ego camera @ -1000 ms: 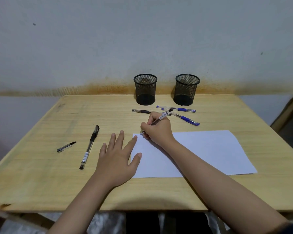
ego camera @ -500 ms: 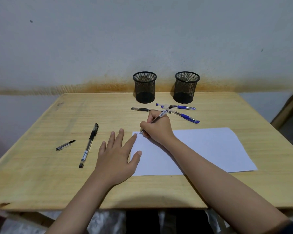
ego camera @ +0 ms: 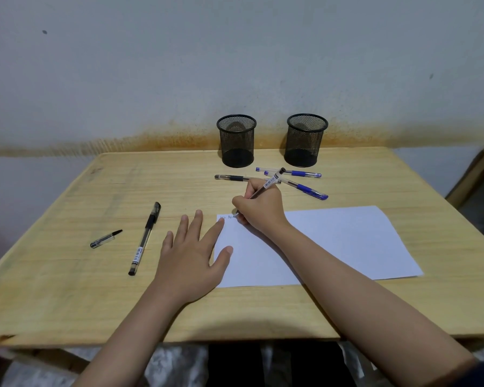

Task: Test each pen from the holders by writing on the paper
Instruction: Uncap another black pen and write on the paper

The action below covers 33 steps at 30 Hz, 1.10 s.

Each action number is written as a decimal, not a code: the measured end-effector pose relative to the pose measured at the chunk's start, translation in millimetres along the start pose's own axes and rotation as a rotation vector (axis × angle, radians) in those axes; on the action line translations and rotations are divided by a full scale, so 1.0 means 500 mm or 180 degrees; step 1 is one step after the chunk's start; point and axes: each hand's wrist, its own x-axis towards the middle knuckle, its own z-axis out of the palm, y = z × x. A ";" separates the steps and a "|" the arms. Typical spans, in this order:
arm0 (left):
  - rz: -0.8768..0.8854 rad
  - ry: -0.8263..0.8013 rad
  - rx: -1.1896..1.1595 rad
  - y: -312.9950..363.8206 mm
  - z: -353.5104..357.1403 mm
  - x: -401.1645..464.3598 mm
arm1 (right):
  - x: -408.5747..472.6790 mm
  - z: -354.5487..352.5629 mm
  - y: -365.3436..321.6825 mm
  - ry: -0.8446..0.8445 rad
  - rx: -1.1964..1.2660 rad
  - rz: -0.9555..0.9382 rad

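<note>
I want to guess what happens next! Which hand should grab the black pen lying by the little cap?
Probably the left hand: it lies open right beside that black pen. The right hand is busy gripping a pen.

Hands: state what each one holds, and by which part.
The right hand grips a pen low on its barrel; the left hand holds nothing, lying flat at the paper edge.

Count of what sits on the wooden table (ego camera: 67, 303)

Two black mesh holders stand at the back, one on the left (ego camera: 236, 141) and one on the right (ego camera: 306, 139). Five pens show: two blue ones (ego camera: 305, 173) (ego camera: 308, 189), a black one near them (ego camera: 232, 178), a capped black pen (ego camera: 145, 238), and the pen being written with (ego camera: 268, 183). One loose cap (ego camera: 105, 239), one sheet of paper (ego camera: 333, 244), two hands.
</note>
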 end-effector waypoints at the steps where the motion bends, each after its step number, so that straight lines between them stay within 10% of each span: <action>1: 0.0003 0.0002 -0.0010 0.000 0.000 0.000 | 0.000 0.000 0.000 0.0014 0.0012 0.0003; 13: 0.0065 0.0077 -0.0203 0.005 -0.007 -0.003 | 0.001 -0.004 0.003 0.0088 0.0097 0.0042; 21: -0.0054 0.2149 -0.0984 -0.085 -0.067 -0.033 | 0.000 -0.016 -0.006 0.0132 0.1284 0.0444; 33: -0.1329 0.1711 -0.0956 -0.231 -0.084 -0.055 | -0.009 -0.022 -0.018 -0.0101 0.0998 0.0211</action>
